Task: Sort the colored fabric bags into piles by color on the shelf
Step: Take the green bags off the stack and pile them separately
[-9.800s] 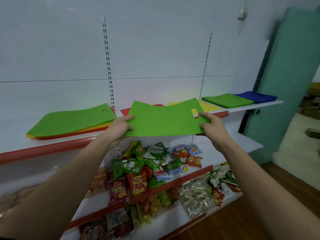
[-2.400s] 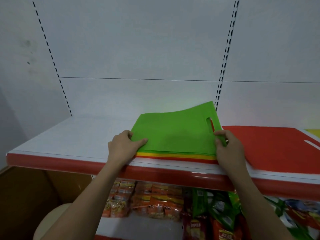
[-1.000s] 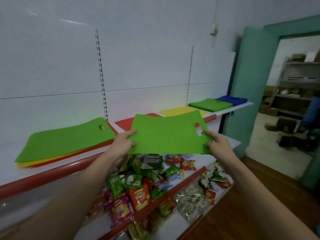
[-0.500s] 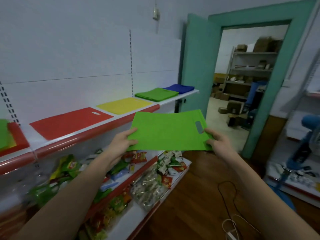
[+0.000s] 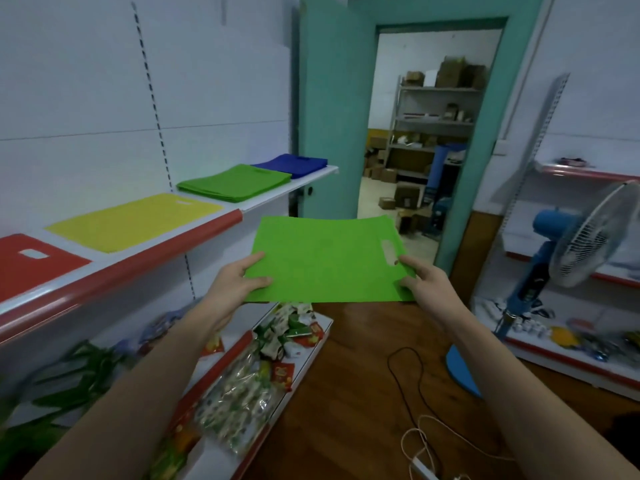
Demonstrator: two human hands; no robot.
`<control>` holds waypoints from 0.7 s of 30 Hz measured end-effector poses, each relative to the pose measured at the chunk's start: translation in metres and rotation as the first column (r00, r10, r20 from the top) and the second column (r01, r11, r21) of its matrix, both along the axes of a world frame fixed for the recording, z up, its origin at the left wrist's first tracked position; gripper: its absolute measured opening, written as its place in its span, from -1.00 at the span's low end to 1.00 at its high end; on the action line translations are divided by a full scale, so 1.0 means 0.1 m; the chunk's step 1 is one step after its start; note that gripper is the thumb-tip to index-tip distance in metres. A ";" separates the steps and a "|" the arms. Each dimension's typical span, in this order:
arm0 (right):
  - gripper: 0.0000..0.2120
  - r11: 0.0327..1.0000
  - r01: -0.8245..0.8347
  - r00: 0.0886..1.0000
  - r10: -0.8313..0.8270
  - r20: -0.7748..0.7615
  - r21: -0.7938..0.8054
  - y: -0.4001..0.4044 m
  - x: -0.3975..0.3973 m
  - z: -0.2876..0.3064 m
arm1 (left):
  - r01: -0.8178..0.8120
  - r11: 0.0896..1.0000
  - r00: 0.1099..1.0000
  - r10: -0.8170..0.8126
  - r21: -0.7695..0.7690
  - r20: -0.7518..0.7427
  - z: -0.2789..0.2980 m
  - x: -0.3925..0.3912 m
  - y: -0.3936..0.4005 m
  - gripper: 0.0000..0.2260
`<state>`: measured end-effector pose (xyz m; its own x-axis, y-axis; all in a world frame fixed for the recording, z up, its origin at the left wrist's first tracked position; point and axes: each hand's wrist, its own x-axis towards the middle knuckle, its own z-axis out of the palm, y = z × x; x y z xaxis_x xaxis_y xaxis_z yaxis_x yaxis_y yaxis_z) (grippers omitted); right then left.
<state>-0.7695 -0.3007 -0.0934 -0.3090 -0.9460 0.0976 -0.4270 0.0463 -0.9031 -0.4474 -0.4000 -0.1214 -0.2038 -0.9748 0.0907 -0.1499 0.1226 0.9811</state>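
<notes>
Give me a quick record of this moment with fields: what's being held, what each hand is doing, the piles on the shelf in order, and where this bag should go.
held item: green bag, flat, cut-out handle toward the right side
left hand: left hand pinches the bag's near left corner
right hand: right hand pinches the bag's near right corner
shelf: upper shelf with red front edge
piles, near to far: red bag, yellow bag, green pile, blue pile
likely destination: the green pile, matching colour
bag on shelf yet: no, held in the air in front of the shelf

White walls, wood floor (image 5: 349, 393) (teal door (image 5: 329, 109)).
</notes>
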 end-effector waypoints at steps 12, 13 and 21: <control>-0.53 0.999 0.028 1.000 -0.028 0.001 0.046 -1.35 -0.62 -0.12 | 0.046 0.998 0.999 -0.045 0.053 -0.012 -0.18 -0.70 -1.46 -0.42; -0.53 0.999 0.022 1.000 -0.023 0.009 0.046 -1.47 -0.70 -0.12 | 0.040 0.998 0.999 -0.040 0.052 0.002 -0.18 -0.76 -1.57 -0.42; -0.53 0.997 -0.073 0.997 0.073 0.014 0.013 -2.54 -1.28 -0.03 | -0.060 0.998 0.998 0.060 0.036 0.010 -0.13 -1.24 -2.39 -0.43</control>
